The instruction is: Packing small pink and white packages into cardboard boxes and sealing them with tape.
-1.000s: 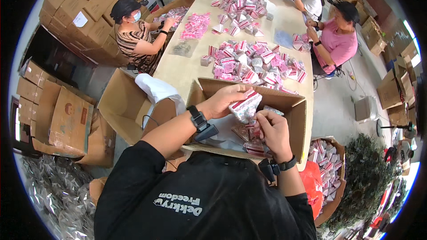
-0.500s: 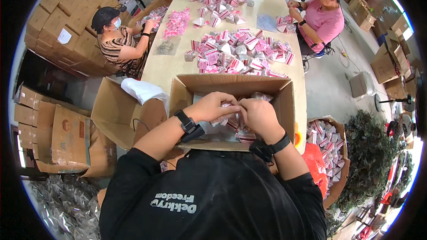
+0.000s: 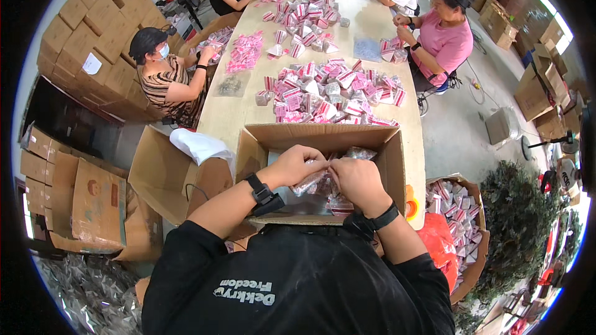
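Over the open cardboard box (image 3: 323,139) at the bench's near edge, the left hand (image 3: 297,166) and the right hand (image 3: 360,180) meet tip to tip on a clear packet (image 3: 309,183). The left fingers pinch its upper edge, and the right fingers, curled and seen mostly from the back, are pressed together on the same edge just beside them. The packet hangs below the fingertips, inside the box's walls, and more clear packets (image 3: 360,153) show behind the right hand (what lies under the hands is partly hidden). Beyond the box, a broad heap of pink-and-white packets (image 3: 338,92) covers the bench (image 3: 211,118) from near its middle to close to its right edge. Along the left edge lie a flat clear bag (image 3: 231,85) and, farther off, a pile of pink cards (image 3: 246,51). A bluish clear bag (image 3: 367,49) lies near the right edge, and an orange ring-shaped thing (image 3: 411,205) is at the near right corner. Left of the near edge, a white sheet (image 3: 202,146) drapes over a 2nd open box (image 3: 154,166). 4 co-workers sit along the sides, 2 at the left edge and 2 at the right
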Demonstrator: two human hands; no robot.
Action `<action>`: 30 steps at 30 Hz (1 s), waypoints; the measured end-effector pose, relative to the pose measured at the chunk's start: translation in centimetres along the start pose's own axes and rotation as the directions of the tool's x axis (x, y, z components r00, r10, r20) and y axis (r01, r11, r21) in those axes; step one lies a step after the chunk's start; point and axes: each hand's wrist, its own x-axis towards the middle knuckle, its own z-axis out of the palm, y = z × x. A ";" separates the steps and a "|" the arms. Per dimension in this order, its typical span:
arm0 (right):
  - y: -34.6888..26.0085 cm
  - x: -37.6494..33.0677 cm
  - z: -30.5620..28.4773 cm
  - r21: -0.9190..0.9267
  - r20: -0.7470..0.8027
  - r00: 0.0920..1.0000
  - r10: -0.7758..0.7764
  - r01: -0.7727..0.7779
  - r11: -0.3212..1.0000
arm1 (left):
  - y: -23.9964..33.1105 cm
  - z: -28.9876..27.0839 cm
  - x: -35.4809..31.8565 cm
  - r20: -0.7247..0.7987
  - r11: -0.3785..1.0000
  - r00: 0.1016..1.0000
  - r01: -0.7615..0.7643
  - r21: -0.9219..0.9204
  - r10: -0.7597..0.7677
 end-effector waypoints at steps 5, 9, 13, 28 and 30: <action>0.0 -0.2 0.0 -0.037 -0.015 1.000 -0.022 0.021 0.999 | -0.8 -0.3 0.4 0.061 0.974 0.995 0.095 -0.204 -0.084; -0.1 0.0 0.0 -0.010 -0.075 0.995 -0.066 0.065 0.998 | -1.0 -0.6 0.5 0.143 0.924 0.981 0.171 -0.342 -0.129; 0.5 0.7 0.5 -0.020 -0.059 0.997 -0.040 0.039 0.999 | -0.7 -0.6 0.9 0.105 0.928 0.985 0.165 -0.333 -0.137; 0.8 4.1 -1.0 0.479 0.096 0.965 0.242 -0.258 0.839 | 0.6 -1.3 0.1 -0.172 0.991 0.983 0.050 -0.126 -0.071; 0.5 3.5 -0.3 0.492 0.053 0.970 0.237 -0.231 0.839 | 0.3 -1.3 0.0 -0.144 0.990 0.987 0.047 -0.130 -0.066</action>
